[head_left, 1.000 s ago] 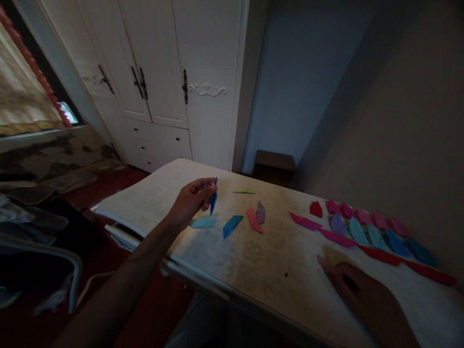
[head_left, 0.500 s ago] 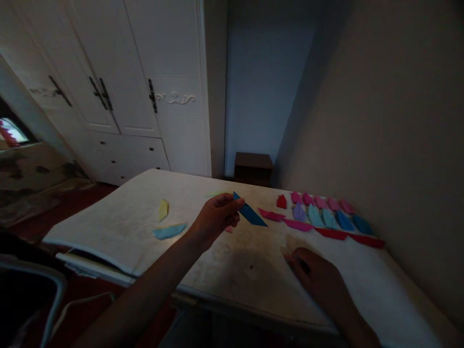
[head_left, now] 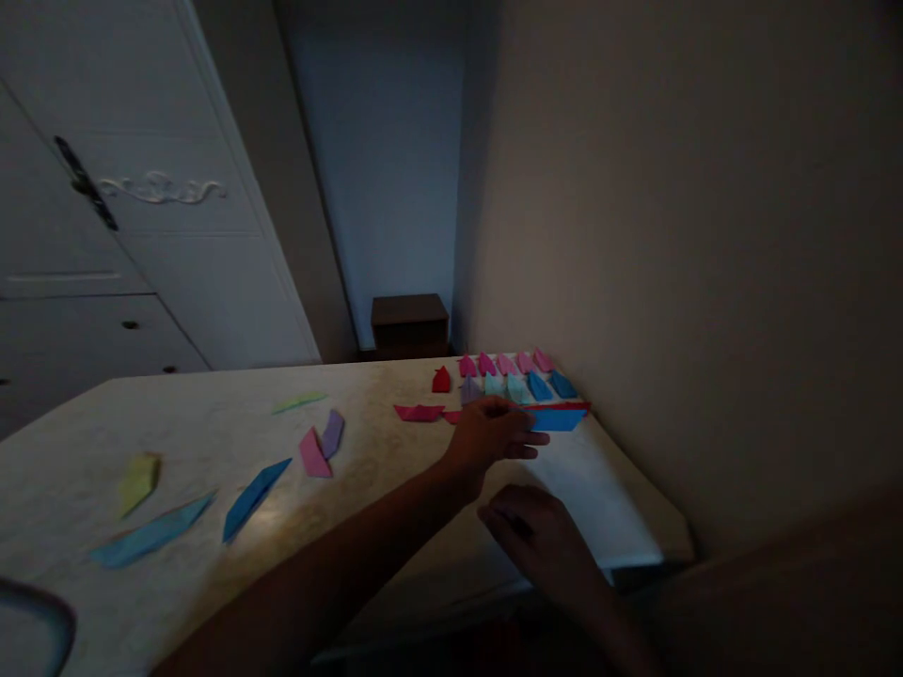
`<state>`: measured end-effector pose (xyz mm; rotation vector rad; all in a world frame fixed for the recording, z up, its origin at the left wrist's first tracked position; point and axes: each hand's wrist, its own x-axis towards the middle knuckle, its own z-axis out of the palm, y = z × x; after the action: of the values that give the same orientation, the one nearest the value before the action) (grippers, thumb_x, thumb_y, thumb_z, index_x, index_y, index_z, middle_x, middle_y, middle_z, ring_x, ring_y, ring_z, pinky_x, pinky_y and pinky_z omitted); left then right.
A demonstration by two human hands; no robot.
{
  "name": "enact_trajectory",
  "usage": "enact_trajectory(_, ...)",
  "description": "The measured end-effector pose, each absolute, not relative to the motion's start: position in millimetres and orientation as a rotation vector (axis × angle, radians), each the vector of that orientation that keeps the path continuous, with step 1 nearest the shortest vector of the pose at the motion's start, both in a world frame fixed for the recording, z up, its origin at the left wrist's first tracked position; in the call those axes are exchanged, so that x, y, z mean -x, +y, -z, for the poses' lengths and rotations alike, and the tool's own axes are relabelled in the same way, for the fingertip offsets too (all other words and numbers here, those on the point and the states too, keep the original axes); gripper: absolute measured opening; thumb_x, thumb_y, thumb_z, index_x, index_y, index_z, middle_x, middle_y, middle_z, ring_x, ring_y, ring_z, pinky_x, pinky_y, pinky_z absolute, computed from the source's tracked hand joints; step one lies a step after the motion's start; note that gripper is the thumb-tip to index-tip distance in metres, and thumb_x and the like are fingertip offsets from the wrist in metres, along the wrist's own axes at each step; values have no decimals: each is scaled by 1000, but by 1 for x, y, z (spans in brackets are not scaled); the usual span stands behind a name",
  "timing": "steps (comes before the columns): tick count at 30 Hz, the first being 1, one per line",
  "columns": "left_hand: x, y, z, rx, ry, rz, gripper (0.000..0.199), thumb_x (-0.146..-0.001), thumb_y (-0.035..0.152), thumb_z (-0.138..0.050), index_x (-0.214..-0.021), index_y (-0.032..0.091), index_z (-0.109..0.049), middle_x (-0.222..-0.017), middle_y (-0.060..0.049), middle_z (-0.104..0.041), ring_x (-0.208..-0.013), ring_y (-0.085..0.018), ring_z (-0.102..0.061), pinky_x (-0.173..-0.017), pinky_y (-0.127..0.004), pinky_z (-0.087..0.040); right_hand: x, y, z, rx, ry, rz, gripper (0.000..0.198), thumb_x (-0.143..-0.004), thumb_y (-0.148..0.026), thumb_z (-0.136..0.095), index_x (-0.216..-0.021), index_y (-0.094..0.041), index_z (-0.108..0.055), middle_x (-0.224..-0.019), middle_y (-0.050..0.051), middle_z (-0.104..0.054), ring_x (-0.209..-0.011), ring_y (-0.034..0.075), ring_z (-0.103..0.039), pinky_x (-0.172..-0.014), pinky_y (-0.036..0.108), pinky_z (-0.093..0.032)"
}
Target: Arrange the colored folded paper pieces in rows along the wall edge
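My left hand [head_left: 490, 434] pinches a blue folded paper boat [head_left: 561, 420] between thumb and fingers, its lower fingers stretched out. The boat is over the right end of a front row of red and pink paper boats [head_left: 419, 413], partly covering it. Closer to me, my right hand [head_left: 532, 531] is loosely curled at the table's near side, with nothing visible in it. Behind my left hand stand a row of blue, light-blue and purple folded pieces [head_left: 540, 386], a red one [head_left: 441, 380], and a row of pink ones [head_left: 506, 365].
Left on the white table [head_left: 367, 517] lie loose paper boats: a blue one [head_left: 254, 498], light blue [head_left: 155, 534], yellow [head_left: 139, 483], pink [head_left: 314, 453], purple [head_left: 333, 432] and green [head_left: 298, 402]. A wall [head_left: 635, 235] borders the right side; a brown box-like stand [head_left: 409, 310] is behind.
The view has turned right. My left hand has carried the blue paper boat from mid-table to the right end of the front row. My right hand stays curled near the table's edge.
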<state>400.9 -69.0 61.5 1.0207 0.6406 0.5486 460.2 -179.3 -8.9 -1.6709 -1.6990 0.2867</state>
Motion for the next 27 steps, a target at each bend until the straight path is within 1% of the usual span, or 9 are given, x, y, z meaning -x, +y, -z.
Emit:
enact_trajectory(6, -468, -66, -31, -1426, 736, -408, 13, -81, 11, -63, -80, 14, -50, -62, 1, -61, -58, -18, -71, -48, -20, -53, -463, -186, 14, 1640, -1585, -274, 28, -94, -30, -52, -68, -19, -58, -63, -1, -60, -59, 12, -55, -60, 24, -35)
enact_trajectory(10, -489, -58, -11, -1618, 698, -374, 9, -81, 11, -59, -77, 13, -52, -57, 2, -60, -46, -13, -65, -41, -15, -47, -464, -184, 15, 1660, -1582, -233, 27, -92, -25, -53, -66, -19, -55, -61, -2, -58, -58, 12, -53, -58, 24, -32)
enact_trajectory(13, -494, -53, -4, -1776, 652, -386, 5, -82, 15, -59, -78, 13, -56, -61, 1, -62, -42, -10, -62, -38, -14, -42, -465, -184, 16, 1652, -1597, -197, 26, -91, -24, -53, -66, -19, -54, -60, -1, -58, -57, 12, -52, -58, 25, -31)
enact_trajectory(15, -495, -52, -4, -1877, 629, -406, 7, -84, 18, -58, -79, 13, -59, -67, -1, -65, -41, -9, -60, -41, -16, -43, -465, -184, 17, 1643, -1605, -171, 26, -91, -25, -53, -66, -19, -55, -60, -1, -59, -57, 12, -53, -58, 25, -31)
enact_trajectory(18, -494, -54, -11, -2165, 601, -496, 13, -88, 23, -55, -90, 13, -63, -86, -6, -69, -53, -11, -65, -57, -24, -53, -465, -184, 17, 1626, -1621, -140, 27, -92, -25, -52, -66, -19, -55, -60, 0, -60, -57, 13, -53, -58, 25, -32)
enact_trajectory(20, -494, -56, -16, -2344, 574, -545, 17, -88, 26, -58, -98, 13, -65, -100, -9, -68, -74, -18, -70, -76, -32, -55, -465, -184, 18, 1631, -1625, -127, 28, -92, -26, -51, -65, -19, -55, -60, 0, -60, -56, 13, -53, -58, 26, -32)
enact_trajectory(22, -495, -57, -19, -2453, 521, -525, 20, -85, 27, -64, -101, 15, -66, -107, -10, -67, -94, -24, -68, -87, -38, -52, -465, -184, 17, 1643, -1619, -124, 29, -93, -26, -51, -64, -19, -54, -60, 0, -59, -56, 13, -53, -58, 26, -31)
enact_trajectory(24, -496, -59, -19, -2607, 435, -450, 21, -84, 27, -66, -101, 16, -68, -109, -11, -67, -100, -28, -65, -88, -41, -52, -465, -185, 17, 1645, -1617, -128, 29, -93, -27, -50, -65, -19, -55, -60, 0, -60, -57, 13, -54, -58, 27, -32)
enact_trajectory(27, -500, -60, -15, -2780, 349, -360, 17, -88, 29, -61, -96, 16, -70, -108, -14, -66, -98, -31, -65, -83, -43, -52, -464, -185, 16, 1638, -1625, -110, 27, -93, -26, -49, -68, -20, -56, -62, 0, -61, -58, 14, -55, -58, 27, -33)
